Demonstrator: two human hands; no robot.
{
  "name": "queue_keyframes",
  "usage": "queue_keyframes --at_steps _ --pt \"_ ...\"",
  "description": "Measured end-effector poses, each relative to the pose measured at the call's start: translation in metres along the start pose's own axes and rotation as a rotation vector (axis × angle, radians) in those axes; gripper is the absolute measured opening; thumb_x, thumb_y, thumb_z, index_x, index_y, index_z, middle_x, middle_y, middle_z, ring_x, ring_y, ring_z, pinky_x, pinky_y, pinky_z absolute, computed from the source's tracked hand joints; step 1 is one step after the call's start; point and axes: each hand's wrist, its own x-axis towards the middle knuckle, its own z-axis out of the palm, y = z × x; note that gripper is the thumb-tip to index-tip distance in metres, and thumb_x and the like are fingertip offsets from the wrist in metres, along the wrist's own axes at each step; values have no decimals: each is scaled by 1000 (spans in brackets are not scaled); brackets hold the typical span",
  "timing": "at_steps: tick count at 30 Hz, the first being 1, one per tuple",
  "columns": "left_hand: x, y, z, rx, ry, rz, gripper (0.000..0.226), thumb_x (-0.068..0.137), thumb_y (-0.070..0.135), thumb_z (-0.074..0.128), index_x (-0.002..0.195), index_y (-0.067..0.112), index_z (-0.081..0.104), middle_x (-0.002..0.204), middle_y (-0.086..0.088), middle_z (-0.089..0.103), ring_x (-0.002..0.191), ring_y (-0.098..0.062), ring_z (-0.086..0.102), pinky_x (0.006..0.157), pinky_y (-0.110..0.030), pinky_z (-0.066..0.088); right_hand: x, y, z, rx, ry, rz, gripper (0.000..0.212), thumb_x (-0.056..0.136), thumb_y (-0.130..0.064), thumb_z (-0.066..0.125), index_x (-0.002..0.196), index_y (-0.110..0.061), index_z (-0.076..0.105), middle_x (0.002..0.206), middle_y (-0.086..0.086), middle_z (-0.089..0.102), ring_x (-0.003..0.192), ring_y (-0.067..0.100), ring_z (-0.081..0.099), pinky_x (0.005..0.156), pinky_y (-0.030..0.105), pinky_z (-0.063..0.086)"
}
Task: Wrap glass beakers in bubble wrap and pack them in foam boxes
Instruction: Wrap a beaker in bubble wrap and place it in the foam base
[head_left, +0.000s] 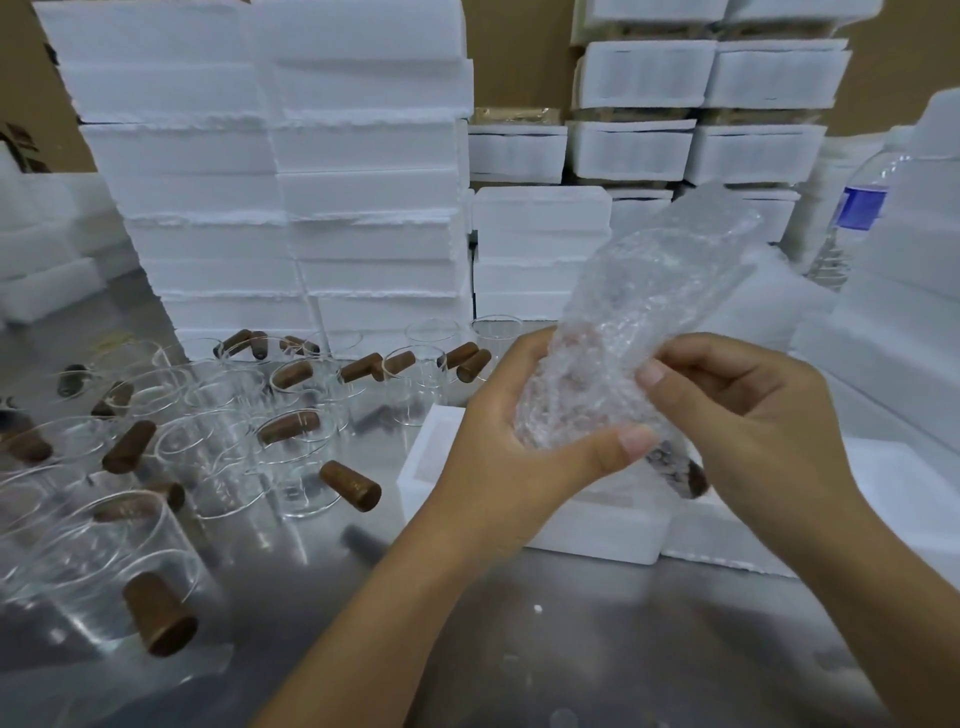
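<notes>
A clear plastic water bottle (857, 208) with a blue label is standing upright at the far right. A grey, shiny metal worktop (571, 649) is spreading out below and to the left of the bottle, catching blurred reflections. A small white crumb (537, 608) is lying on it, well down and left of the bottle. A brown wall (519, 52) is showing behind, up and left of the bottle.

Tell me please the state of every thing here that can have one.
bubble wrap bundle, held up, tilted, brown handle showing at its lower end.
left hand, grips the bundle from below.
right hand, pinches its side.
beakers, unwrapped, upright on the table.
foam boxes, stacked.
water bottle, upright.
</notes>
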Motion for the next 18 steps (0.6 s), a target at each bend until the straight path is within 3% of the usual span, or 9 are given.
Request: queue_keyframes --at_steps 3,7,11,13,15,16,18 --pt "-1 0 2 5 6 21 53 70 15 76 117 25 55 108 6 66 97 -5 66 74 -12 50 -2 1 1 -102 1 -66 18 84 -33 66 66 -33 65 64 -24 62 61 -4 58 55 3 40" --pt "0 1 1 5 16 29 49 73 19 74 118 27 56 111 6 67 101 -6 65 78 -16 51 -8 3 6 -242 -162 -129 46 94 -57 28 84 -29 62 90 -20 60 92 0 56 80 9 40" --pt "-1 2 3 66 -36 25 44 77 22 72 116 32 57 110 16 66 102 3 62 79 -7 46 -7 4 7 -253 -210 -65 40 86 -74 17 96 -64 54 108 -16 58 112 9 53 98 30 41" --pt "-1 1 4 80 -33 25 42 76 24 73 115 29 58 108 13 67 100 0 63 78 -9 47 -8 4 7 -255 -209 -30 49 82 -78 16 97 -59 59 108 -14 61 108 6 57 95 26 44" --pt "0 -1 2 73 -8 24 41 74 30 74 111 29 57 103 15 67 96 0 64 77 -13 49 -5 4 5 -121 -140 99 68 75 -83 17 87 -42 70 98 -12 68 92 -1 62 78 12 47" --pt "1 -2 0 55 11 8 44 71 36 75 111 31 57 105 15 67 98 -1 63 80 -17 51 -2 4 2 -48 -80 168 71 74 -81 17 80 -38 73 92 -12 70 87 -2 64 76 13 46" --pt "3 -6 -5 -23 53 -62 54 66 50 74 115 38 55 117 11 64 112 -11 60 94 -34 50 6 6 -6 78 62 203 69 87 -66 16 74 -35 76 85 -6 73 90 6 66 89 26 44"
